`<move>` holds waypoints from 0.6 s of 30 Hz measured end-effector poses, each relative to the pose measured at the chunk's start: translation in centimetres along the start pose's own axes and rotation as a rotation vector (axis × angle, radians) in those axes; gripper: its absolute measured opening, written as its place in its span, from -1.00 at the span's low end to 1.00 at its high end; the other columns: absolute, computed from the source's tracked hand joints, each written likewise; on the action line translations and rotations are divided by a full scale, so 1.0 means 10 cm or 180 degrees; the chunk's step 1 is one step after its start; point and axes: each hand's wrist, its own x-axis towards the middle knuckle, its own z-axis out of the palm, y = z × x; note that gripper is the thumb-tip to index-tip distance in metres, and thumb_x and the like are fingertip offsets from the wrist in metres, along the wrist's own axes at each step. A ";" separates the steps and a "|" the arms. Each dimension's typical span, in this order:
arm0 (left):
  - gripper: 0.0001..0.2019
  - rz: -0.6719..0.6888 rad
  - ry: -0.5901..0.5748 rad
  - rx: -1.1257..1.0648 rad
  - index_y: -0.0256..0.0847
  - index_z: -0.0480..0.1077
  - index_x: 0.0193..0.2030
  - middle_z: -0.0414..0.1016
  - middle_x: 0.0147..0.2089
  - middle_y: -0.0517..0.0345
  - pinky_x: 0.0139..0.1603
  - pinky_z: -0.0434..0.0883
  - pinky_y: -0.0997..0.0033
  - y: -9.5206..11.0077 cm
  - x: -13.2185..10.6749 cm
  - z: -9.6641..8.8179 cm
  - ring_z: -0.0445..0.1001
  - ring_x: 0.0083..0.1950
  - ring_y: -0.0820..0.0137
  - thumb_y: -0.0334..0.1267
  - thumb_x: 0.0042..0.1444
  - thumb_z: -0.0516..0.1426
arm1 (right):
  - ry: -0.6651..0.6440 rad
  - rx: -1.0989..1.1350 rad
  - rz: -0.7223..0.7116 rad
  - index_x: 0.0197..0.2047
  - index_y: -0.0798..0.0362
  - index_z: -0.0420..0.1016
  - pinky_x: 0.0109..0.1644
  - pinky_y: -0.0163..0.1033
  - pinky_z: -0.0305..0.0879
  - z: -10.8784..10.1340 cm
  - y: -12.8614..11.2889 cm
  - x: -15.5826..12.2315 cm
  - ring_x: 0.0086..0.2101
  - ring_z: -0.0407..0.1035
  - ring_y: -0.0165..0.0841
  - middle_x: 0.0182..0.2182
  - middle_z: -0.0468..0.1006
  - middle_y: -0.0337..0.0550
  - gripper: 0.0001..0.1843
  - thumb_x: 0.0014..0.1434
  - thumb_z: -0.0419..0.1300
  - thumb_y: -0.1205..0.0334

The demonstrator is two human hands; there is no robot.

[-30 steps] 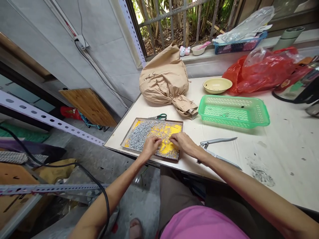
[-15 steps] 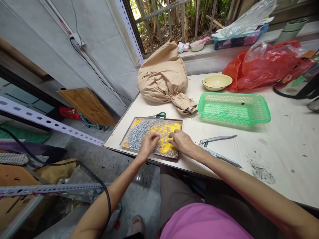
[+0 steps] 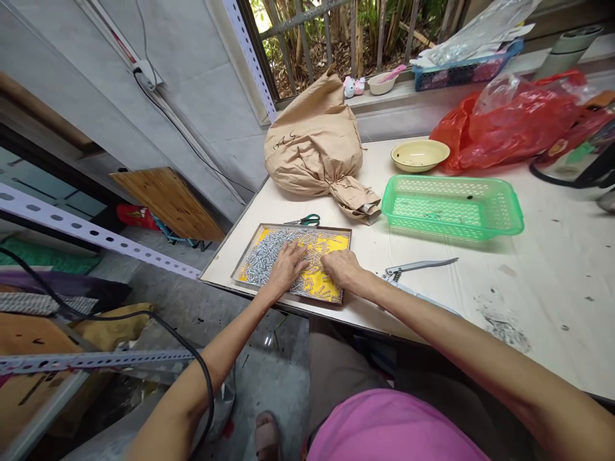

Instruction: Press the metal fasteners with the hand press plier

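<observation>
A shallow tray (image 3: 346, 238) with a yellow bottom lies near the table's front left corner. Many small silvery metal pieces (image 3: 264, 256), like screws or short pins, are heaped at its left and scattered thinner to the right. My left hand (image 3: 287, 266) rests on the pieces, palm down, fingers stretched and slightly apart. Over the right part of the tray, my right hand (image 3: 342, 269) has its fingers curled in; whatever they may hold is hidden. Green-handled scissors (image 3: 310, 220) lie just behind the tray. Right of my hand lie pruning shears (image 3: 418, 264), partly covered by my forearm.
Behind the tray sits a tied brown paper sack (image 3: 312, 147). A green perforated basket (image 3: 451, 230), a cream bowl (image 3: 419, 156) and a red plastic bag (image 3: 519, 128) stand further right. A black cable (image 3: 148, 312) runs past my left arm.
My left hand has gone from a pinch to stretched fingers on the metal pieces. My right hand has curled its fingers further and moved slightly left.
</observation>
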 end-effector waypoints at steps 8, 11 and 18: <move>-0.82 -0.0211 0.0627 -0.0473 -0.18 0.53 -0.18 0.53 -0.19 0.07 -0.01 0.35 0.24 0.38 -0.16 -0.18 0.41 -0.09 0.29 -0.24 0.19 0.12 | 0.0636 0.0725 0.0037 -0.09 0.07 0.44 -0.23 -0.30 0.18 0.00 0.23 0.04 -0.20 0.40 -0.33 -0.19 0.56 -0.08 -0.76 0.24 0.00 0.32; -0.85 -0.0152 0.0594 -0.0578 -0.18 0.54 -0.21 0.51 -0.26 0.09 -0.10 0.35 0.32 0.58 -0.20 -0.14 0.41 -0.16 0.33 -0.22 0.13 0.18 | 0.1025 0.1374 -0.0072 -0.16 0.09 0.41 -0.25 -0.31 0.17 0.06 0.23 0.00 -0.28 0.39 -0.37 -0.27 0.55 -0.13 -0.82 0.19 0.04 0.34; -0.92 -0.0262 0.0704 -0.0982 -0.19 0.53 -0.34 0.51 -0.38 0.13 -0.25 0.33 0.43 1.02 -0.09 -0.10 0.45 -0.31 0.41 -0.29 0.11 0.20 | 0.1315 0.1368 0.0201 -0.05 0.04 0.33 -0.31 -0.32 0.13 -0.02 0.21 -0.41 -0.35 0.39 -0.35 -0.35 0.54 -0.17 -0.79 0.25 0.01 0.28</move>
